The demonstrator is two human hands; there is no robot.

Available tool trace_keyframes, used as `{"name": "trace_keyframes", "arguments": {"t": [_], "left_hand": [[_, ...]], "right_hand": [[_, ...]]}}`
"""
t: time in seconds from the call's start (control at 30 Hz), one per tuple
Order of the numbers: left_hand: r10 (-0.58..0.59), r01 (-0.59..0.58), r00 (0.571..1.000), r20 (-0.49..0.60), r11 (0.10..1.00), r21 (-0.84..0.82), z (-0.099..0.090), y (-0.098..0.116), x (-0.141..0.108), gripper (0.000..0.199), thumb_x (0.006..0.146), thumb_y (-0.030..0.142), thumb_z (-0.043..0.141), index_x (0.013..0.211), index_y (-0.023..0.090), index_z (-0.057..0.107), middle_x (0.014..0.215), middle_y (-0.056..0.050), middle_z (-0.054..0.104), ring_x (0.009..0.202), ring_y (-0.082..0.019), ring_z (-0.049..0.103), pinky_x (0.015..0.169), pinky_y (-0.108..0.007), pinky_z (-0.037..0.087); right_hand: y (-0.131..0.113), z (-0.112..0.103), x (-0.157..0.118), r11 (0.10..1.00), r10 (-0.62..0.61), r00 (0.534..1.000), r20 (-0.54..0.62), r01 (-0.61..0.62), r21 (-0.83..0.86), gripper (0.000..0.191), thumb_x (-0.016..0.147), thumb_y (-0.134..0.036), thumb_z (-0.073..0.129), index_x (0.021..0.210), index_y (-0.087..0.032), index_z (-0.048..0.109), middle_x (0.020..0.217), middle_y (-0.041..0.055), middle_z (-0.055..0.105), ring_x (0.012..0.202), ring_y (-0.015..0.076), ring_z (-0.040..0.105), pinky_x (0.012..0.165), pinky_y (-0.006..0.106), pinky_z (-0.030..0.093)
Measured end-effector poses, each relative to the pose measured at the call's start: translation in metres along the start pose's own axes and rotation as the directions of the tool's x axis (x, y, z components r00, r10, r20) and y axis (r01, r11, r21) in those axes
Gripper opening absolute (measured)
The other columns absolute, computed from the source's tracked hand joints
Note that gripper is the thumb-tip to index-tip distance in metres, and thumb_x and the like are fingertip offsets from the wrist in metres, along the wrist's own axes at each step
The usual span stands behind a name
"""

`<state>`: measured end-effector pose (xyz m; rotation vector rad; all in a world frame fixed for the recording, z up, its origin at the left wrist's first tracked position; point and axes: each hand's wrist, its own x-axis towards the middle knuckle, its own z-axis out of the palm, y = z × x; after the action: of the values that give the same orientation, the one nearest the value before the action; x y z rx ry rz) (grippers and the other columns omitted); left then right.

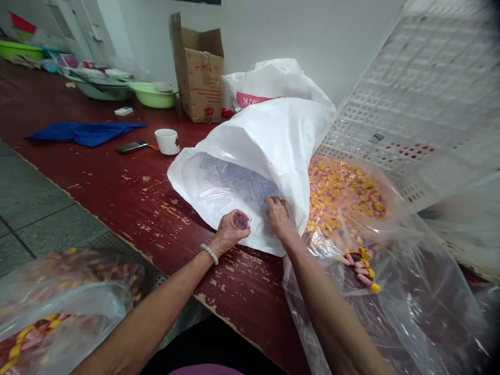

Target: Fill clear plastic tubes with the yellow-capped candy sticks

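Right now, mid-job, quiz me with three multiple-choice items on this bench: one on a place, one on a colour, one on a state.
1. Where is the right hand?
A. in the white sack's mouth
B. on the cardboard box
C. on the cup

2. What colour is the cloth on the table?
A. green
B. blue
C. yellow

3. What is the left hand doing?
A. lying flat and empty
B. gripping the phone
C. holding clear tubes

Answers:
1 A, its fingers reach among the tubes in the white sack.
2 B, it lies blue beside the phone.
3 C, its fingers close around clear tubes.
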<state>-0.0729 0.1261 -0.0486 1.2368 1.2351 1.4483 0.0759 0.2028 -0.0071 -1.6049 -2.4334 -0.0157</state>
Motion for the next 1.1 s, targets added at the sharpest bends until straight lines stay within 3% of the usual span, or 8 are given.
{"name": "trace_keyframes", "arguments": {"t": [0.2, 0.37, 0.57, 0.77, 0.9, 0.97, 1.03, 1.1], "left_hand": [[-0.031, 0.027, 0.999, -0.039, 0.994, -0.106, 0.001, 0.002, 0.002, 0.03, 0.053, 0.008, 0.068, 0.078, 0.015, 0.053, 0.067, 0.002, 0.059, 0.061, -0.009, 0.056, 0.061, -0.022, 0.045], [-0.065, 0.058, 0.997, -0.042, 0.988, -0.142, 0.0, 0.002, 0.003, 0.038, 0.054, 0.009, 0.067, 0.089, 0.015, 0.053, 0.064, 0.004, 0.058, 0.058, -0.009, 0.054, 0.055, -0.02, 0.042], [-0.082, 0.072, 0.995, -0.05, 0.98, -0.185, -0.001, 0.005, 0.002, 0.041, 0.053, 0.009, 0.067, 0.09, 0.015, 0.053, 0.063, 0.005, 0.057, 0.057, -0.009, 0.053, 0.053, -0.02, 0.041], [-0.114, 0.093, 0.991, -0.074, 0.964, -0.249, 0.0, 0.007, 0.002, 0.039, 0.05, 0.008, 0.067, 0.086, 0.014, 0.054, 0.061, 0.005, 0.057, 0.054, -0.008, 0.051, 0.05, -0.02, 0.04], [-0.169, 0.119, 0.98, -0.105, 0.921, -0.37, -0.003, 0.013, 0.004, 0.03, 0.048, 0.006, 0.068, 0.073, 0.014, 0.052, 0.058, 0.006, 0.056, 0.051, -0.007, 0.052, 0.05, -0.021, 0.042], [-0.225, 0.18, 0.973, -0.052, 0.88, -0.44, -0.007, 0.018, 0.003, 0.027, 0.049, 0.007, 0.069, 0.067, 0.014, 0.05, 0.062, 0.004, 0.058, 0.055, -0.01, 0.057, 0.055, -0.023, 0.047], [-0.306, 0.327, 0.944, 0.125, 0.805, -0.496, -0.011, 0.024, 0.0, 0.024, 0.05, 0.007, 0.069, 0.065, 0.013, 0.051, 0.069, 0.0, 0.063, 0.065, -0.015, 0.063, 0.06, -0.029, 0.051], [-0.363, 0.518, 0.851, 0.379, 0.7, -0.492, -0.013, 0.029, -0.006, 0.021, 0.053, 0.008, 0.068, 0.069, 0.012, 0.056, 0.073, -0.004, 0.066, 0.071, -0.02, 0.066, 0.063, -0.033, 0.053]], "right_hand": [[-0.007, 0.005, 0.017, 0.984, -0.033, 0.999, 0.03, 0.037, -0.177, 0.037, 0.086, -0.009, 0.036, 0.115, -0.022, 0.055, 0.118, 0.0117, 0.052, 0.107, 0.0294, 0.044, 0.083, 0.042, 0.043], [-0.002, -0.007, 0.02, 0.961, -0.099, 0.987, 0.124, 0.127, -0.244, 0.031, 0.086, -0.01, 0.037, 0.107, -0.02, 0.058, 0.118, 0.0121, 0.05, 0.106, 0.027, 0.048, 0.076, 0.034, 0.045], [0.006, -0.017, 0.016, 0.936, -0.22, 0.934, 0.282, 0.283, -0.208, 0.034, 0.08, -0.006, 0.048, 0.111, -0.018, 0.055, 0.107, 0.0097, 0.057, 0.091, 0.0176, 0.058, 0.07, 0.024, 0.044], [0.003, -0.01, 0.013, 0.931, -0.262, 0.938, 0.225, 0.307, -0.196, 0.041, 0.082, -0.006, 0.044, 0.12, -0.019, 0.048, 0.108, 0.0089, 0.06, 0.094, 0.0185, 0.058, 0.072, 0.024, 0.043], [0.001, -0.015, -0.006, 0.933, -0.26, 0.955, 0.145, 0.287, -0.218, 0.041, 0.082, -0.006, 0.044, 0.122, -0.015, 0.046, 0.11, 0.0107, 0.059, 0.098, 0.0193, 0.054, 0.079, 0.027, 0.04], [-0.003, -0.021, -0.024, 0.91, -0.333, 0.939, 0.085, 0.343, -0.231, 0.03, 0.086, -0.01, 0.042, 0.113, -0.019, 0.053, 0.109, 0.0095, 0.059, 0.096, 0.0201, 0.053, 0.079, 0.03, 0.039], [-0.008, -0.027, -0.044, 0.867, -0.448, 0.894, 0.011, 0.438, -0.236, 0.024, 0.09, -0.015, 0.041, 0.107, -0.021, 0.056, 0.107, 0.0078, 0.059, 0.093, 0.0205, 0.052, 0.077, 0.031, 0.037], [-0.014, -0.03, -0.065, 0.835, -0.531, 0.845, -0.068, 0.508, -0.214, 0.022, 0.092, -0.02, 0.042, 0.109, -0.022, 0.056, 0.108, 0.0079, 0.058, 0.09, 0.0208, 0.052, 0.075, 0.032, 0.038]]}}
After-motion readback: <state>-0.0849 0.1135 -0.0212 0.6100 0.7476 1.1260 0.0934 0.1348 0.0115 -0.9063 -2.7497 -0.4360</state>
